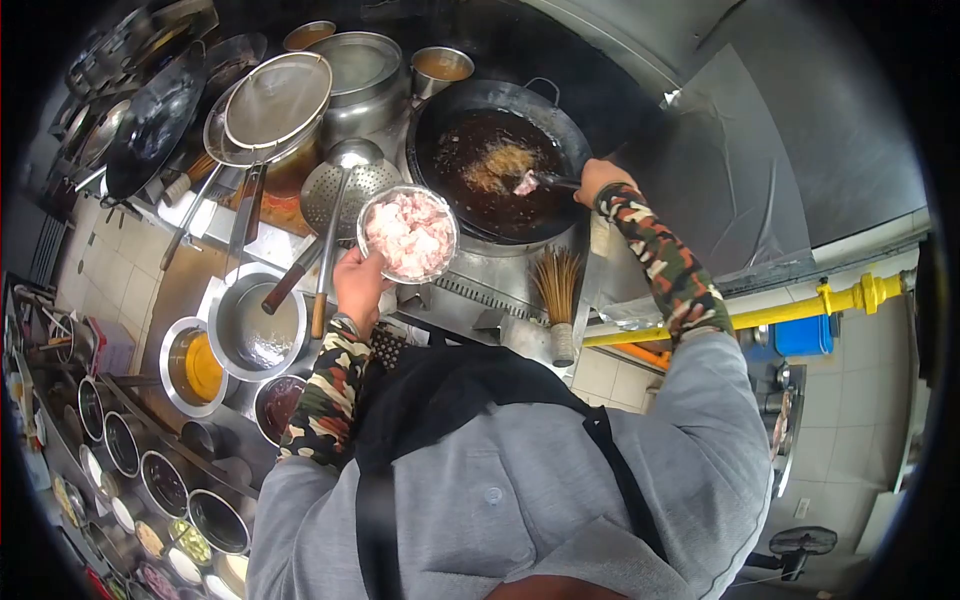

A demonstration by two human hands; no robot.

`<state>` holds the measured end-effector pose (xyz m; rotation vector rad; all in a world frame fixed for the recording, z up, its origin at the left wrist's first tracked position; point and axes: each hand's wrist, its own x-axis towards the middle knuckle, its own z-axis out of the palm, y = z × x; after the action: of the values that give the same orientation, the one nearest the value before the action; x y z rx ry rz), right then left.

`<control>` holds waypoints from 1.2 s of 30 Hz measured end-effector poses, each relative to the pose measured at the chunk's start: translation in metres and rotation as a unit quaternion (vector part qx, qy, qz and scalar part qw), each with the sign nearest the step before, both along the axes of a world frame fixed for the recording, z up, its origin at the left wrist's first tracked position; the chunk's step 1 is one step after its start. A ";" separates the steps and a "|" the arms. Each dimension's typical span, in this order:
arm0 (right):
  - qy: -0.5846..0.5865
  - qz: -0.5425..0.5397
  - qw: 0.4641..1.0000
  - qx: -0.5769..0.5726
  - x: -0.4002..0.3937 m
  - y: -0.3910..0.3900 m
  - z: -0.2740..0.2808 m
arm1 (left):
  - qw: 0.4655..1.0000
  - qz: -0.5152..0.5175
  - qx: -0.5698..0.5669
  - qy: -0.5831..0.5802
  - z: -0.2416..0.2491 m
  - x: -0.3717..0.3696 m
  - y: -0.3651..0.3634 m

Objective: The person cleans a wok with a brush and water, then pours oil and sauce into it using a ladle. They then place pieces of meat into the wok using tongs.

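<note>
My left hand grips the rim of a round metal bowl heaped with pale pink raw meat pieces. At the right edge of a large black wok, my right hand is closed around a short dark utensil, its end reaching over the oil. A pink lump of meat shows at that end; the utensil's exact kind is unclear. Dark oil fills the wok, and a frothing golden patch bubbles in its middle.
Left of the bowl lie a perforated skimmer, a ladle and mesh strainers. A bamboo brush stands before the wok. Metal pots and several seasoning containers fill the left side. A yellow pipe runs right.
</note>
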<state>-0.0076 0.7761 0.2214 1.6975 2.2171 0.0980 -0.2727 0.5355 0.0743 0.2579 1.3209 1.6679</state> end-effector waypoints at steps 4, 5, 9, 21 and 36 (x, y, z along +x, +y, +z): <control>0.023 0.010 1.000 0.018 -0.007 0.009 -0.002 | 1.000 0.010 0.016 -0.013 0.008 -0.006 -0.005; 0.030 0.014 0.999 0.038 -0.007 0.009 0.006 | 0.999 0.010 0.029 -0.033 0.006 -0.008 -0.006; 0.119 0.142 0.983 0.016 -0.021 -0.014 0.067 | 0.999 -0.007 0.043 0.000 0.016 -0.008 -0.003; 0.018 0.289 0.955 0.061 -0.055 -0.098 0.070 | 0.997 -0.050 0.056 -0.005 0.020 0.003 0.025; 0.021 0.115 0.990 0.073 -0.100 0.052 0.009 | 1.000 -0.004 -0.007 0.022 -0.016 -0.013 0.000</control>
<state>-0.1077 0.8277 0.2308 1.5185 2.4839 0.2898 -0.2861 0.5357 0.0580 0.2934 1.3620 1.6546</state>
